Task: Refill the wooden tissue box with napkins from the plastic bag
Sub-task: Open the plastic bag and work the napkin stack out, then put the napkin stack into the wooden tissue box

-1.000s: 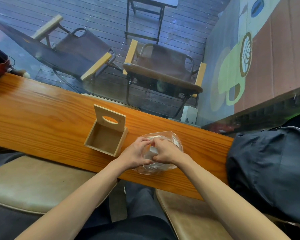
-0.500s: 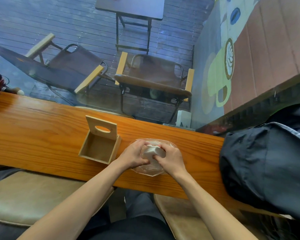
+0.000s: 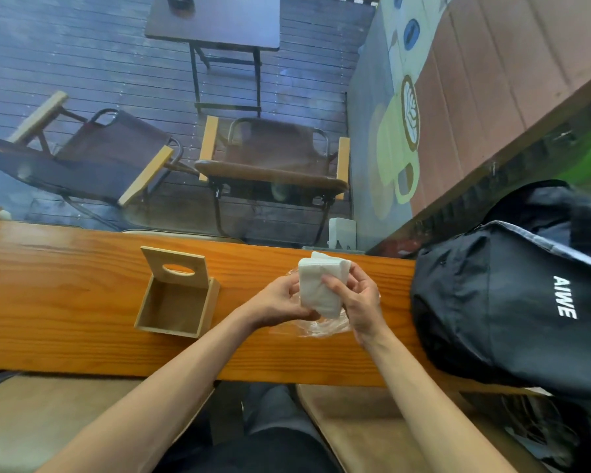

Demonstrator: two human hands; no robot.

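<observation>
A stack of white napkins (image 3: pixel 318 288) is held up above the counter between both hands. My left hand (image 3: pixel 277 302) grips its left edge and my right hand (image 3: pixel 359 302) grips its right side with fingers over the front. The clear plastic bag (image 3: pixel 325 327) lies crumpled on the counter under the hands. The wooden tissue box (image 3: pixel 176 302) stands open and empty to the left of my left hand, its lid with an oval hole (image 3: pixel 178 269) tilted up at the back.
A black backpack (image 3: pixel 512 302) lies on the right end of the wooden counter (image 3: pixel 65 302). Padded stools are below the counter's near edge. Beyond the window are chairs and a small table on a deck.
The napkin stack has come out of the plastic bag and been lifted above the counter in both hands. The bag now lies flattened beneath. The camera view has shifted.
</observation>
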